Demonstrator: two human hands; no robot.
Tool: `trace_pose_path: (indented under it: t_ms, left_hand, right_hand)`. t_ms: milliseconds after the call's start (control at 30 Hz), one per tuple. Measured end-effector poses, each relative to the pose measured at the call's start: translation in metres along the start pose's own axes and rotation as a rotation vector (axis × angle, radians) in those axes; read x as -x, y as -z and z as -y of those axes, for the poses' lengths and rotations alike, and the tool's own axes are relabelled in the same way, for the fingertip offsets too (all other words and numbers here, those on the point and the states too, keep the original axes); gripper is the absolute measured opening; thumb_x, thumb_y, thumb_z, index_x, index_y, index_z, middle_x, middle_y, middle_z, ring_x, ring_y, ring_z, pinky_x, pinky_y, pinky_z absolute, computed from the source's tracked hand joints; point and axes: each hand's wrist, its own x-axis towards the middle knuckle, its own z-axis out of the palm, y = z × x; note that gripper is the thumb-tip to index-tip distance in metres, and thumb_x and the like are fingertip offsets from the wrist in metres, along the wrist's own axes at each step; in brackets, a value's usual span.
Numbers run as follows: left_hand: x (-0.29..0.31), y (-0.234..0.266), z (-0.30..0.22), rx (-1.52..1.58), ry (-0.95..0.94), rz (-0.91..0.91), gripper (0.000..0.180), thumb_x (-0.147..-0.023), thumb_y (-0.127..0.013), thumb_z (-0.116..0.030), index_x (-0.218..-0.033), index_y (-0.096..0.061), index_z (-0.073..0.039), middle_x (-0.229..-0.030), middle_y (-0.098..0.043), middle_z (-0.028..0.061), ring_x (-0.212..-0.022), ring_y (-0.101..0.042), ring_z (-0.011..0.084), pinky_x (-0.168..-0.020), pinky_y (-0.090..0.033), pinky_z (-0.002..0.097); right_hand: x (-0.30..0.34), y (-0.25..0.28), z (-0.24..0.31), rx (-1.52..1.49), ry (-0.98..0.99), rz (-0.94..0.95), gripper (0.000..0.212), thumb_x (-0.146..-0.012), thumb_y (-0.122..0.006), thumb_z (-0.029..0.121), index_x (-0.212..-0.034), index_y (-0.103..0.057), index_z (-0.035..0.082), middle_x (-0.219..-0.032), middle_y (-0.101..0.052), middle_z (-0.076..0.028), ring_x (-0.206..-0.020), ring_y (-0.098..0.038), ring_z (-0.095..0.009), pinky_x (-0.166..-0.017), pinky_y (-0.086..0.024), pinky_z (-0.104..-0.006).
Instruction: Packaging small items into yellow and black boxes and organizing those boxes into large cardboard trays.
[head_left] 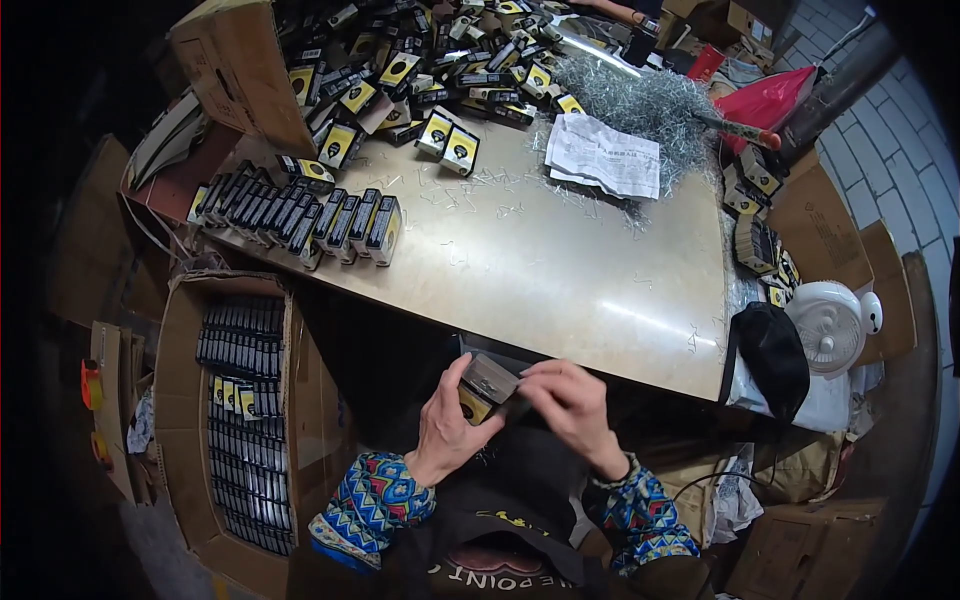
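Note:
In front of my body, just off the table's near edge, my left hand (447, 425) is closed around a small black and yellow cardboard box (478, 405). A grey-brown side or flap of it faces up, with small dark shapes on it that I cannot make out. My right hand (570, 405) has thumb and fingers pinched together at the box's right edge; whatever lies between the fingertips is too small to tell. On the table (560, 270), a row of similar boxes (345, 228) stands upright at the left.
A carton (290, 400) packed with rows of boxes stands on my left. A large heap of boxes (440, 70) covers the far left of the table. Beside a printed sheet (603, 155) lies a pile of thin metal wire pieces (640, 100). A white fan (828, 335) stands at right.

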Motion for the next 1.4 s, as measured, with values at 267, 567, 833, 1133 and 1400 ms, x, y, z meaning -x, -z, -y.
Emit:
trace_pose_path:
  t_ms: [267, 567, 833, 1133, 1400]
  left_hand:
    - [-0.002, -0.003, -0.005, -0.081, 0.022, -0.025, 0.061, -0.068, -0.080, -0.012, -0.120, -0.048, -0.003, -0.102, -0.058, 0.0183, -0.092, -0.062, 0.0390, -0.074, -0.052, 0.0441]
    - [-0.006, -0.005, -0.005, -0.190, 0.005, 0.057, 0.061, -0.073, -0.075, -0.009, -0.123, -0.040, -0.001, -0.101, -0.054, 0.0195, -0.089, -0.059, 0.0397, -0.071, -0.049, 0.0449]
    - [-0.008, -0.002, 0.005, -0.211, 0.018, 0.145, 0.059, -0.074, -0.074, -0.009, -0.122, -0.040, 0.000, -0.103, -0.051, 0.0205, -0.091, -0.058, 0.0409, -0.071, -0.049, 0.0449]
    - [-0.076, 0.023, -0.030, -0.547, -0.174, 0.196, 0.076, -0.076, -0.073, -0.018, -0.140, -0.036, 0.000, -0.101, -0.049, 0.0170, -0.093, -0.053, 0.0344, -0.077, -0.043, 0.0443]
    - [-0.247, 0.061, -0.007, -0.858, -0.181, 0.250, 0.068, -0.085, -0.070, -0.034, -0.138, -0.041, -0.004, -0.113, -0.055, 0.0184, -0.100, -0.060, 0.0354, -0.078, -0.050, 0.0435]
  right_hand:
    - [0.015, -0.044, 0.010, -0.360, -0.262, -0.144, 0.032, -0.086, -0.070, 0.003, -0.117, -0.067, -0.001, -0.119, -0.067, -0.019, -0.104, -0.067, -0.021, -0.088, -0.054, -0.0293]
    - [0.008, -0.053, 0.014, -0.279, -0.240, -0.254, 0.022, -0.087, -0.068, 0.001, -0.109, -0.071, -0.002, -0.105, -0.072, -0.014, -0.090, -0.069, -0.014, -0.079, -0.056, -0.0256]
    - [0.007, -0.060, 0.011, 0.003, 0.004, -0.297, 0.018, -0.083, -0.068, -0.003, -0.101, -0.069, -0.005, -0.099, -0.071, -0.019, -0.082, -0.072, -0.025, -0.073, -0.057, -0.0295]
    - [-0.044, -0.025, -0.012, 0.165, 0.308, -0.286, 0.019, -0.086, -0.064, -0.005, -0.104, -0.065, -0.004, -0.105, -0.068, -0.022, -0.092, -0.070, -0.035, -0.079, -0.057, -0.0353]
    - [-0.195, 0.020, -0.095, 0.577, 0.116, -0.140, 0.034, -0.093, -0.055, 0.013, -0.124, -0.051, -0.001, -0.130, -0.052, -0.025, -0.120, -0.051, -0.041, -0.098, -0.046, -0.0432]
